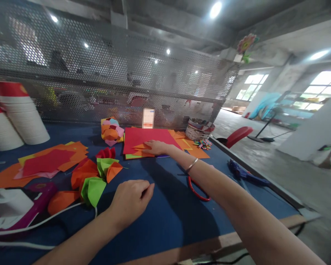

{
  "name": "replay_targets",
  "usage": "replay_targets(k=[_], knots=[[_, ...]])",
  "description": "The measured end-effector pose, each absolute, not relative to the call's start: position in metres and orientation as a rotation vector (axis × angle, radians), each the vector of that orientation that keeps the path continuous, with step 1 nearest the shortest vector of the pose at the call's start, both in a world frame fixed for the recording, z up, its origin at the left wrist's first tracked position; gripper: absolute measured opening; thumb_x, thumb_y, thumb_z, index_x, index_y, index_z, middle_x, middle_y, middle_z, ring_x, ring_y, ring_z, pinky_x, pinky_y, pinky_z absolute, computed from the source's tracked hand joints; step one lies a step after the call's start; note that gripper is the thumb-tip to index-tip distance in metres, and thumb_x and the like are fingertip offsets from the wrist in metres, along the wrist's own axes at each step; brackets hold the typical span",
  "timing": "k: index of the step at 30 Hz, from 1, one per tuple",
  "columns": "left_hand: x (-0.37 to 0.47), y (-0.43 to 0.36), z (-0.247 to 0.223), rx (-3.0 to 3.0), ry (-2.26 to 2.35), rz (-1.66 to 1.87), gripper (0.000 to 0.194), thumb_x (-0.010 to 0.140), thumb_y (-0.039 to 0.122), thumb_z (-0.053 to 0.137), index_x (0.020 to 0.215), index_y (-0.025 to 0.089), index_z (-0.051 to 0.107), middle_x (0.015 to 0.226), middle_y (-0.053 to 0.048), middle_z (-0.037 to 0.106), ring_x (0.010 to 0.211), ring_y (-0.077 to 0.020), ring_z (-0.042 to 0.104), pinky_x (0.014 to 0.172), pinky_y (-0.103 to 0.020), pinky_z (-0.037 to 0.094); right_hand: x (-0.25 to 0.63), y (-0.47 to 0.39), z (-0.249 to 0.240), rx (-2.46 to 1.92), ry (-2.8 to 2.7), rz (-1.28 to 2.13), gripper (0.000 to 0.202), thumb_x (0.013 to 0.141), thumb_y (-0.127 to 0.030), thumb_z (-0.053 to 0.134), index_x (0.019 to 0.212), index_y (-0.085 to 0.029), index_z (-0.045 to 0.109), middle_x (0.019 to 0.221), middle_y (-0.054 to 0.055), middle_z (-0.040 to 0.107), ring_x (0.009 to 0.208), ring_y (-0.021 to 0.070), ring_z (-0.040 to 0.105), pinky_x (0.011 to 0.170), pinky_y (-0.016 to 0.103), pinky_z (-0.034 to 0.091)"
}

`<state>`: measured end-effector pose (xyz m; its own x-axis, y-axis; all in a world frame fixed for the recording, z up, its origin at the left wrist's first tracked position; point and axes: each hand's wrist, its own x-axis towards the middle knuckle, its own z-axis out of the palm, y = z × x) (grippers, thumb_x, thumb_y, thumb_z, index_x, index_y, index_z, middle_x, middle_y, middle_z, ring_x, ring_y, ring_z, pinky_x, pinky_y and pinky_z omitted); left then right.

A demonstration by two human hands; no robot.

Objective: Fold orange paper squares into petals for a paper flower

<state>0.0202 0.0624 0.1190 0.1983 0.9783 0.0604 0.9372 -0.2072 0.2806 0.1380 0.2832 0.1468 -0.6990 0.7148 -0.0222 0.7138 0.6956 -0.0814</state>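
My right hand point(155, 147) reaches forward over a stack of coloured paper, topped by a red sheet point(151, 135). Its fingers are closed on small pieces of orange paper point(140, 148) that stick out to the left over the red sheet. Closer to me, my left hand point(132, 198) hovers over the blue tabletop with its fingers curled in and nothing visible in them. Left of it lie orange and green folded paper petals point(93, 189). Red-handled scissors point(197, 190) show partly beneath my right forearm, their blades hidden.
A paper-petal ball point(111, 131), a woven basket point(200, 129) and small coloured bits point(202, 144) stand behind. Cut paper point(48, 162), stacked paper cups point(30, 117) and a purple power strip point(41, 198) with white cable lie left. A blue glue gun point(245, 173) lies right.
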Motion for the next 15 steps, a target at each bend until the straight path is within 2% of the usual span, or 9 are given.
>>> replay_targets(k=[8,15], knots=[[0.015,0.067,0.121,2.203,1.9,0.454,0.032,0.099,0.045,0.057,0.089,0.016,0.065,0.088,-0.001,0.069,0.085,-0.0141,0.066,0.087,-0.037,0.056,0.166,0.216,0.146,-1.281,-2.838,-0.009,0.032,0.1,-0.037,0.064,0.127,-0.019,0.063,0.128,0.009,0.064,0.108,0.0227,0.066,0.092,0.044,0.058],[0.001,0.078,0.123,1.84,1.82,0.928,0.031,0.097,0.046,0.061,0.093,0.015,0.065,0.09,-0.001,0.067,0.085,-0.0149,0.065,0.084,-0.037,0.056,0.179,0.175,0.159,-1.279,-2.593,-0.111,0.027,0.101,-0.036,0.062,0.123,-0.02,0.065,0.128,0.009,0.065,0.11,0.0224,0.066,0.095,0.044,0.056]])
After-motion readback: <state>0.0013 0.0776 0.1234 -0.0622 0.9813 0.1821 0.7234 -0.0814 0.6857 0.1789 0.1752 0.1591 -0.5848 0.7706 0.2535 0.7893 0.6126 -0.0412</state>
